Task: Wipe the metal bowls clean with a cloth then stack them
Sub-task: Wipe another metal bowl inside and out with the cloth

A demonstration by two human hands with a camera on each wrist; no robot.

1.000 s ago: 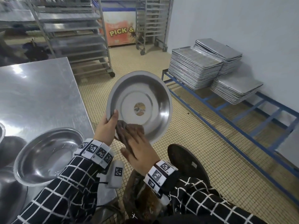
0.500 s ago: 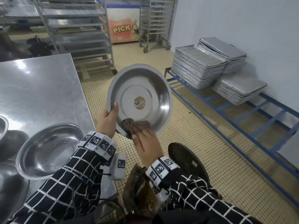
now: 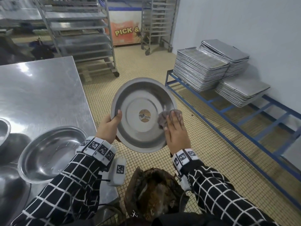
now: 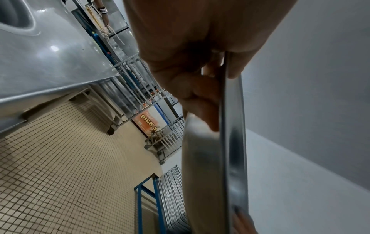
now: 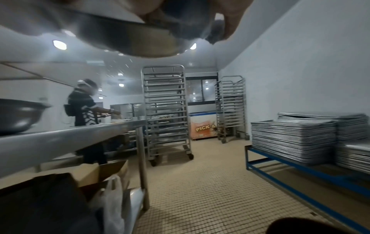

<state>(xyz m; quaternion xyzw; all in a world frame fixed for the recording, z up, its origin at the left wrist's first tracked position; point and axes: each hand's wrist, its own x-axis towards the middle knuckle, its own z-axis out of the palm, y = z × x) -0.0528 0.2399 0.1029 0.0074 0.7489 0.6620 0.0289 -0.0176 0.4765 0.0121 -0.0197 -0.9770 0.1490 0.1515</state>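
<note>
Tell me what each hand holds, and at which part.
Left hand grips the bowl at its left rim, thumb inside. Right hand presses the cloth against the bowl's right inner wall.

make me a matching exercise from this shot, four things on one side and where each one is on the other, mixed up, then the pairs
Things:
1. held bowl
2. cloth
3. second bowl
4. baking trays

Places:
A. resting on the steel table
B. stacked on the blue rack by the wall
C. pressed under the right hand against the bowl's right inner wall
D. tilted up above the floor, rim gripped by the left hand

Pairs: 1-D, 2-C, 3-A, 4-B
</note>
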